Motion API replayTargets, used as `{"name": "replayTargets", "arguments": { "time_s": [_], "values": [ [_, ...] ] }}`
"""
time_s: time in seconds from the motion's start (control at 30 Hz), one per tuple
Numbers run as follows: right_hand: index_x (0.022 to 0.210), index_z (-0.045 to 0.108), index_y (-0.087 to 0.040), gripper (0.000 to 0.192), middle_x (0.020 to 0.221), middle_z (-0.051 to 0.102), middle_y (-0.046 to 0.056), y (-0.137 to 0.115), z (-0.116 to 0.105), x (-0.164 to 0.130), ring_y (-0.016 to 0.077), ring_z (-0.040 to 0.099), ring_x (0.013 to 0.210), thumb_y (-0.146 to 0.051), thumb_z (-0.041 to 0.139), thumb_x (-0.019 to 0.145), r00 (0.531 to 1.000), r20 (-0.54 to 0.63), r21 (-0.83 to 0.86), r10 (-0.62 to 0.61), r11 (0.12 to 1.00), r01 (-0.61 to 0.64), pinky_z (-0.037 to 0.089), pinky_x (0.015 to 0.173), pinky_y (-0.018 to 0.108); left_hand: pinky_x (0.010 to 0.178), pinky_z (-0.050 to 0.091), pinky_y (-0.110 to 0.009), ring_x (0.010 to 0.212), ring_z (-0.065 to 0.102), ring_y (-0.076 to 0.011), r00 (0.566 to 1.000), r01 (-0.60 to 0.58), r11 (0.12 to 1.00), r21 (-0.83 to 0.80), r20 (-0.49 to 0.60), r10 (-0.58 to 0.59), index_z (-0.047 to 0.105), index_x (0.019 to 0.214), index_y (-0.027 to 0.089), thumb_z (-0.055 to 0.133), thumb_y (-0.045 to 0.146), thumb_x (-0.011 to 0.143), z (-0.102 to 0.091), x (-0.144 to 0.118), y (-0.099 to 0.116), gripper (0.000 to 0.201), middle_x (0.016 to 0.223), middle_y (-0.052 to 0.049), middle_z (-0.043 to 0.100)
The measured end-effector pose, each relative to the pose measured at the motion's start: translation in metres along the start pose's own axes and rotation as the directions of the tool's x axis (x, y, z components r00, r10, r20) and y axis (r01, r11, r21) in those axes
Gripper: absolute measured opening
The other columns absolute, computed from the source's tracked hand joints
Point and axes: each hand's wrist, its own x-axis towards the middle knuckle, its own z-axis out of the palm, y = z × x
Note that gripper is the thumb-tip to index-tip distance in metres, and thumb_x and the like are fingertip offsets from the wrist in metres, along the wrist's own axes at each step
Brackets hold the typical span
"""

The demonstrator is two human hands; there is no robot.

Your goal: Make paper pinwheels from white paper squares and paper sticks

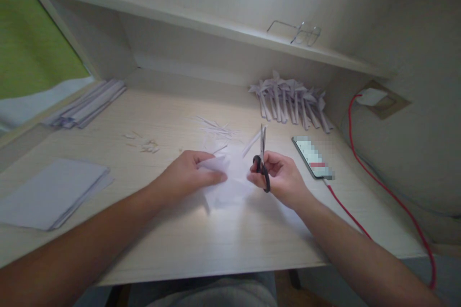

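Observation:
Near the middle of the desk, my left hand (192,171) pinches a white sheet of paper (234,187) between thumb and fingers. The sheet's near-left part is folded up in that grip, and the rest spreads to the right. My right hand (279,176) is closed around a pair of scissors (264,163) with black handles, its blades pointing up and away from me. The blades look almost together and are apart from the paper. Just beyond the sheet lie thin white paper strips (218,129).
Folded paper pinwheels (288,96) on paper sticks line the back right. A phone (313,158) with a red cable (347,211) lies at right. Paper stacks (54,192) and long folded strips (86,105) are at left, near small scraps (149,145). Glasses (306,33) rest on the shelf.

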Motion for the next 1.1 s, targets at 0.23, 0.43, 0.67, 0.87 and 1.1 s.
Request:
{"name": "replayTargets", "arguments": {
  "time_s": [0.23, 0.43, 0.67, 0.87, 1.1],
  "values": [
    [0.075, 0.065, -0.021, 0.023, 0.073, 0.069, 0.0, -0.001, 0.01, -0.003, 0.0154, 0.061, 0.065, -0.03, 0.085, 0.068, 0.984, -0.175, 0.025, -0.038, 0.999, 0.043, 0.05, 0.063, 0.029, 0.074, 0.056, -0.033, 0.073, 0.071, -0.0215, 0.994, -0.093, 0.937, -0.338, -0.082, 0.069, 0.078, 0.092, 0.015, 0.083, 0.037, 0.075, 0.008, 0.003, -0.005, 0.028, 0.088, -0.008, 0.079],
    [0.076, 0.065, -0.02, 0.022, 0.075, 0.069, 0.001, 0.001, 0.014, -0.008, 0.0159, 0.063, 0.067, -0.028, 0.085, 0.072, 0.99, -0.115, 0.015, -0.083, 0.996, 0.085, 0.05, 0.065, 0.029, 0.067, 0.053, -0.029, 0.072, 0.071, -0.0214, 0.999, -0.008, 0.98, -0.201, -0.036, 0.001, 0.08, 0.09, 0.016, 0.081, 0.042, 0.076, 0.014, -0.002, -0.003, 0.03, 0.086, -0.007, 0.08],
    [0.074, 0.065, -0.018, 0.031, 0.071, 0.068, 0.001, -0.003, 0.002, -0.002, 0.0145, 0.058, 0.064, -0.036, 0.089, 0.068, 1.0, -0.005, 0.007, 0.023, 1.0, -0.023, 0.045, 0.061, 0.028, 0.07, 0.057, -0.033, 0.075, 0.072, -0.0242, 0.979, -0.111, 0.945, -0.308, -0.199, 0.05, 0.075, 0.093, 0.015, 0.082, 0.038, 0.075, 0.005, -0.001, 0.0, 0.03, 0.088, -0.008, 0.078],
    [0.073, 0.067, -0.015, 0.035, 0.064, 0.062, -0.001, -0.011, -0.008, -0.001, 0.0108, 0.051, 0.057, -0.041, 0.089, 0.068, 0.935, 0.271, -0.094, 0.23, 0.973, -0.212, 0.037, 0.052, 0.024, 0.07, 0.059, -0.027, 0.079, 0.073, -0.0227, 0.922, -0.28, 0.852, -0.442, -0.372, 0.11, 0.075, 0.093, 0.018, 0.079, 0.027, 0.074, -0.003, 0.001, 0.013, 0.021, 0.092, -0.005, 0.079],
    [0.071, 0.07, -0.015, 0.032, 0.063, 0.062, -0.001, -0.009, -0.006, -0.005, 0.0107, 0.051, 0.058, -0.038, 0.091, 0.065, 0.92, 0.314, -0.186, 0.235, 0.965, -0.183, 0.037, 0.051, 0.022, 0.073, 0.058, -0.027, 0.08, 0.073, -0.022, 0.909, -0.314, 0.827, -0.466, -0.4, 0.119, 0.076, 0.095, 0.018, 0.081, 0.026, 0.073, -0.002, 0.001, 0.012, 0.024, 0.091, -0.004, 0.079]
  ]
}}
